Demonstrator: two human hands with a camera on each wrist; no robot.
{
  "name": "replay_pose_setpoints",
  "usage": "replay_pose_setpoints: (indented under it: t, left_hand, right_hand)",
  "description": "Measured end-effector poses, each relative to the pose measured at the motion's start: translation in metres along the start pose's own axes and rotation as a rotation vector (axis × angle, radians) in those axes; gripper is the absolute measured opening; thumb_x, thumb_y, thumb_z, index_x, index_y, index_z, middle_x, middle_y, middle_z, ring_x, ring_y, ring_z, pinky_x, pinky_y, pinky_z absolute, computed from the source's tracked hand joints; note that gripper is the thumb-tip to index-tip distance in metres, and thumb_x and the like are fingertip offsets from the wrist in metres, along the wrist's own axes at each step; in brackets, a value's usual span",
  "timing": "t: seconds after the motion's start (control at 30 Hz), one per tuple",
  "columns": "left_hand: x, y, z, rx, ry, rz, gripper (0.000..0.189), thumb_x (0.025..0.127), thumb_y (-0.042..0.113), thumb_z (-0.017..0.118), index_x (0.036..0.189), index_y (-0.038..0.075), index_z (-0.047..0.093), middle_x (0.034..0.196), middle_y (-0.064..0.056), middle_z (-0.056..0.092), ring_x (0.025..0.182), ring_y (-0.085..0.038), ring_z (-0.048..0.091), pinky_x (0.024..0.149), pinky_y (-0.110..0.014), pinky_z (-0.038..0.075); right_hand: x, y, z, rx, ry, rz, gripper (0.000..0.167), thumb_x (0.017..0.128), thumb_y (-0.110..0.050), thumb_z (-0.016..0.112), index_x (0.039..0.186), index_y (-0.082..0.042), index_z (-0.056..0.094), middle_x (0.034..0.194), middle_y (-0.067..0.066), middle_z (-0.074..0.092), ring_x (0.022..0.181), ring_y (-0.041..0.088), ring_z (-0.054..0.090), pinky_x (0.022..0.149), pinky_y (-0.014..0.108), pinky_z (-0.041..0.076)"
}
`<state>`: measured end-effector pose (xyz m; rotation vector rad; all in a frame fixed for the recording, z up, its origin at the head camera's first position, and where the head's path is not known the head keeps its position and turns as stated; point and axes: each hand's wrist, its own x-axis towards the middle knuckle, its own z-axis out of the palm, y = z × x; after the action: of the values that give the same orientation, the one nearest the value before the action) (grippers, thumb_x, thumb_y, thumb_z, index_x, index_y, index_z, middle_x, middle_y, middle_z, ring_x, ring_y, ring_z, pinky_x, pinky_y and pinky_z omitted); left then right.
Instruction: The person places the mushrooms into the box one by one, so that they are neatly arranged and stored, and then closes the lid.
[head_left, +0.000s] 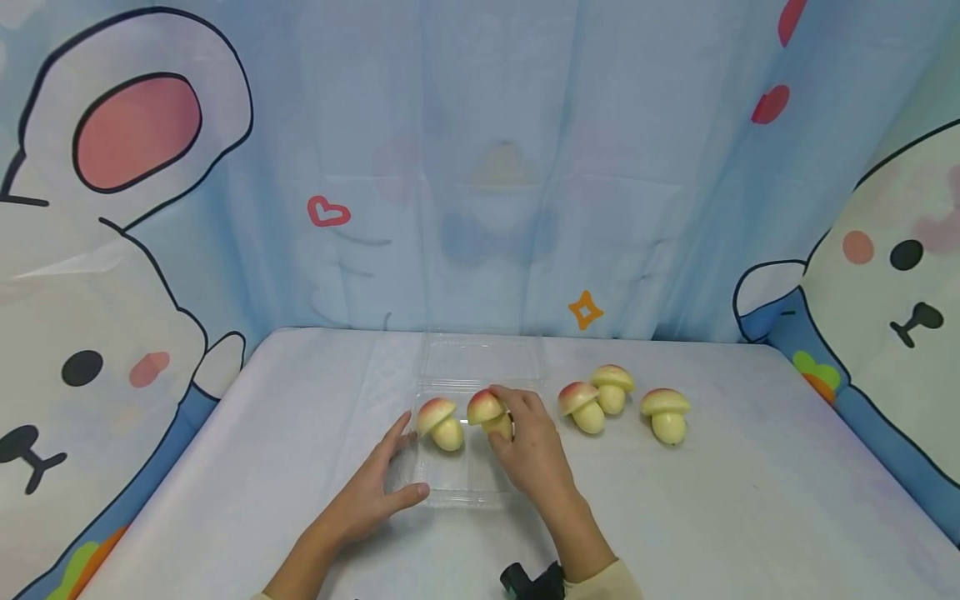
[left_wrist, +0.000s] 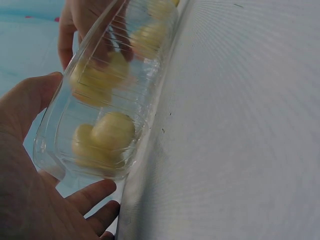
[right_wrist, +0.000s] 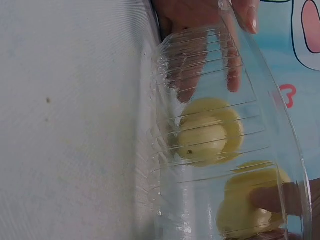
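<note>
A clear plastic box (head_left: 468, 492) lies on the table with its lid (head_left: 480, 358) folded back. One toy mushroom (head_left: 442, 425), yellow with a reddish cap, lies in its left part. My right hand (head_left: 534, 450) pinches a second mushroom (head_left: 486, 407) between thumb and fingers, over the box's right part; through the clear wall it shows as a yellow shape (right_wrist: 240, 200) in the right wrist view. Beside the left wall of the box, my left hand (head_left: 367, 493) has its fingers and thumb spread. In the left wrist view its fingers (left_wrist: 95, 195) lie close along the wall.
To the right of the box several similar mushrooms stand apart: one tilted (head_left: 582, 407), one just behind it (head_left: 613, 388), and one farther right (head_left: 667, 414). A dark object (head_left: 534, 581) shows by the right wrist. A printed blue curtain (head_left: 480, 275) hangs behind the white table.
</note>
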<state>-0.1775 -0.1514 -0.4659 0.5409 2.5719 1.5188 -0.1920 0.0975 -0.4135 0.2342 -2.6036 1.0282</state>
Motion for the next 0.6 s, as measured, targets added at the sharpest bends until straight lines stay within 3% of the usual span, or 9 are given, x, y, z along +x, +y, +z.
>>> replay_pose_setpoints:
  t: [0.33, 0.6]
  left_hand:
    - [-0.001, -0.001, -0.001, -0.003, -0.001, -0.003, 0.097, 0.094, 0.035, 0.073, 0.168, 0.026, 0.011, 0.164, -0.019, 0.038, 0.156, -0.044, 0.025, 0.121, -0.071, 0.016]
    - [0.001, -0.001, -0.001, 0.006, 0.001, 0.006, 0.097, 0.094, 0.035, 0.073, 0.168, 0.026, 0.011, 0.163, -0.019, 0.039, 0.156, -0.043, 0.026, 0.121, -0.070, 0.017]
  right_hand:
    - [-0.001, 0.002, 0.007, -0.041, 0.019, -0.025, 0.058, 0.082, 0.001, 0.080, 0.137, -0.009, 0.064, 0.126, 0.019, 0.063, 0.101, 0.032, 0.068, 0.085, 0.049, 0.056]
    - [-0.003, 0.003, 0.011, -0.063, 0.048, -0.049, 0.059, 0.078, 0.002, 0.082, 0.133, -0.009, 0.066, 0.122, 0.019, 0.064, 0.097, 0.039, 0.070, 0.080, 0.053, 0.057]
